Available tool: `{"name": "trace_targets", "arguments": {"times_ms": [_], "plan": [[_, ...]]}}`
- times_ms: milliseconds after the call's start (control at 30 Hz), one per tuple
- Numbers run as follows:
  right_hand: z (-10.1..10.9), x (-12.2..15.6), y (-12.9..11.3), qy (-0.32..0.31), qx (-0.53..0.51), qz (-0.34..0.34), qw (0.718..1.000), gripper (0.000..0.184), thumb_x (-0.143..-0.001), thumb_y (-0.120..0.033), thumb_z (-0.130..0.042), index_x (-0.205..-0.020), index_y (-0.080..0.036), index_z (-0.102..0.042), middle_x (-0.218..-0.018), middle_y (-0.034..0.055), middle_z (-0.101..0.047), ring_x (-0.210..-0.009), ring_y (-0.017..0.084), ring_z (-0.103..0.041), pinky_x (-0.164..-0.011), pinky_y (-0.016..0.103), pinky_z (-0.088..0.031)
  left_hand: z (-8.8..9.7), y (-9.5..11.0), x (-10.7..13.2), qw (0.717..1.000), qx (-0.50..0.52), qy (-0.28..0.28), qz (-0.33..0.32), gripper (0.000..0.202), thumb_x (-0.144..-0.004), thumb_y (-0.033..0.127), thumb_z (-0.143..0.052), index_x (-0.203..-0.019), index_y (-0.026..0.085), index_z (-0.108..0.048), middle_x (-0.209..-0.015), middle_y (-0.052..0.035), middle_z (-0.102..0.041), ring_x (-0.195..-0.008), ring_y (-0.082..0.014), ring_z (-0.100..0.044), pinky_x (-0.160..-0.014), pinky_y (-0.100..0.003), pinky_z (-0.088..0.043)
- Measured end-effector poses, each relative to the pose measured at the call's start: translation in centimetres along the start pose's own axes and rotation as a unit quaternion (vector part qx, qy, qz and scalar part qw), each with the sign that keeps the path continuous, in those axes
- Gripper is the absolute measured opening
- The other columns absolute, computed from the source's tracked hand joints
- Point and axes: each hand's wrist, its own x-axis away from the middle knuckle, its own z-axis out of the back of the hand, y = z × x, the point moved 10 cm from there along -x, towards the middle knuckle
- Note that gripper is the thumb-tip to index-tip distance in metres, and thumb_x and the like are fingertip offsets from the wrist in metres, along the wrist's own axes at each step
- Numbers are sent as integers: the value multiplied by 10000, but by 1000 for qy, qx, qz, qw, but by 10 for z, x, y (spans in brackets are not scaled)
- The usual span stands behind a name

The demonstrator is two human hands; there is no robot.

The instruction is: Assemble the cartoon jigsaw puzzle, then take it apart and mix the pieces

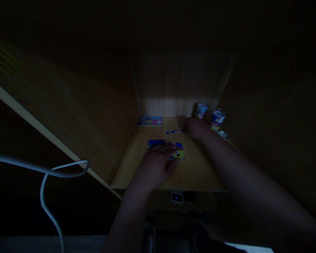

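Observation:
A partly built cartoon jigsaw puzzle (178, 150), blue and yellow, lies in the middle of a small wooden desk (197, 172). My left hand (156, 164) rests flat on its left part, fingers stretched out. My right hand (196, 128) reaches to the back of the desk, next to several loose blue puzzle pieces (173, 132). Its fingers are curled down over the desk, and the dim light hides whether they hold a piece.
A picture card (150, 121) lies at the back left corner. Two printed cans (201, 110) (217, 120) and a round lid (223, 134) stand at the back right. Wooden walls enclose the desk. A white cable (46, 175) hangs at left. A small device (176, 197) sits under the front edge.

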Motion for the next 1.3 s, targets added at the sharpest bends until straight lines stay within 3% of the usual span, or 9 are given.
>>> {"name": "trace_targets", "arguments": {"times_ms": [167, 333, 533, 700, 833, 1000, 1300], "plan": [[-1, 0, 8, 0, 6, -33, 999, 364, -973, -181, -552, -1247, -101, -777, -1260, 225, -779, -1140, 328, -752, -922, 360, -567, -1, 0, 0, 1000, 2, -5, -3, 390, -1037, 356, -687, -1423, 300, -684, -1501, -7, -682, -1388, -277, -623, -1208, -514, -470], [3, 2, 8, 15, 0, -40, 999, 379, -982, -163, -532, -1271, -119, -773, -1254, 246, -775, -1130, 339, -755, -927, 376, -571, -2, -2, 1, 1000, 3, -1, 2, 391, -1034, 359, -692, -1420, 292, -691, -1494, -21, -688, -1386, -280, -628, -1225, -519, -464], [17, 3, 1, 66, -45, -28, 996, 329, -1043, -253, -517, -1172, -143, -798, -1185, 202, -799, -1077, 288, -762, -906, 324, -546, -3, 2, 1, 999, 36, 2, -18, 371, -1034, 304, -676, -1402, 260, -697, -1520, -40, -667, -1421, -256, -610, -1249, -471, -467], [23, 3, -14, 89, -125, 35, 988, 254, -969, -142, -596, -1087, -185, -816, -1161, 103, -821, -1053, 222, -759, -923, 276, -522, 1, -5, 1, 999, 19, 28, 7, 418, -1026, 283, -679, -1438, 213, -668, -1580, -114, -599, -1473, -290, -552, -1263, -498, -447], [16, 4, -42, 62, -177, 103, 977, 298, -967, -95, -589, -1108, -198, -831, -1186, 67, -827, -1087, 186, -757, -982, 264, -517, 5, -17, 0, 996, -24, 57, 59, 288, -1032, 294, -662, -1277, 162, -736, -1429, -153, -686, -1324, -319, -643, -1193, -515, -502], [4, 8, -72, 8, -183, 167, 969, 321, -949, -88, -582, -1096, -204, -842, -1152, 50, -836, -1056, 176, -760, -962, 252, -520, 3, -12, -1, 998, -34, 36, 46, 248, -1042, 306, -641, -1238, 188, -738, -1281, -113, -757, -1182, -305, -700, -1101, -502, -555], [-1, 15, -77, -75, -187, 158, 966, 222, -962, -191, -592, -989, -182, -812, -973, 55, -831, -828, 170, -722, -721, 229, -467, 2, -7, -3, 999, -30, 25, 29, 250, -1027, 287, -666, -1251, 211, -749, -1321, -100, -747, -1215, -307, -689, -1108, -502, -543]]}}
